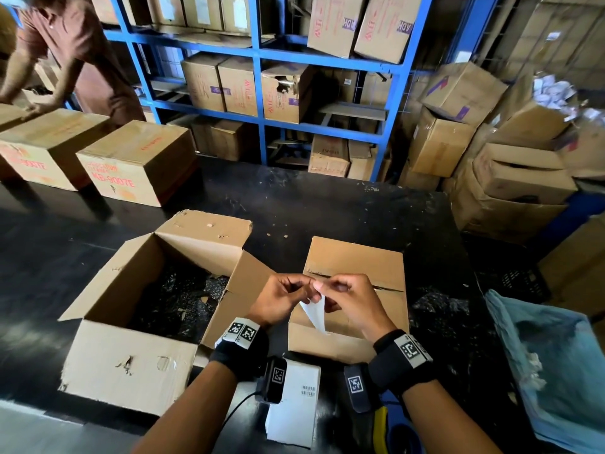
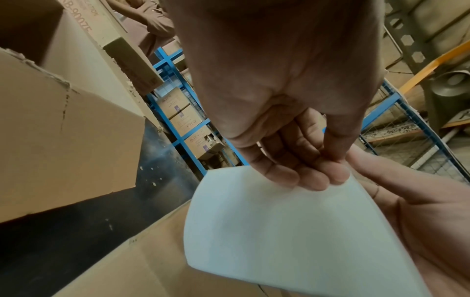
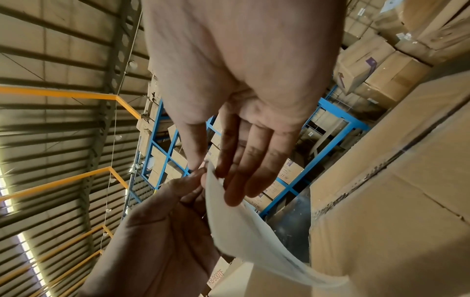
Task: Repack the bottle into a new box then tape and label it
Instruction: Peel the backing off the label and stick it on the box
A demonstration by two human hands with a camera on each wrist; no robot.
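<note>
Both hands meeting above closed box (image 1: 355, 267). Left hand (image 1: 281, 298) pinching top corner of white label sheet (image 1: 315, 311), fingers curled. Right hand (image 1: 348, 298) pinching same corner between thumb and forefinger, other fingers fairly straight behind sheet. Sheet hanging down, curved, over near edge of closed box. Open box (image 1: 131, 322) just left, flaps up, dark packing inside. White label stack (image 1: 296, 407) on black table (image 1: 343, 208) under wrists. Bottle not visible. Blue bag (image 1: 556, 371) at right.
</note>
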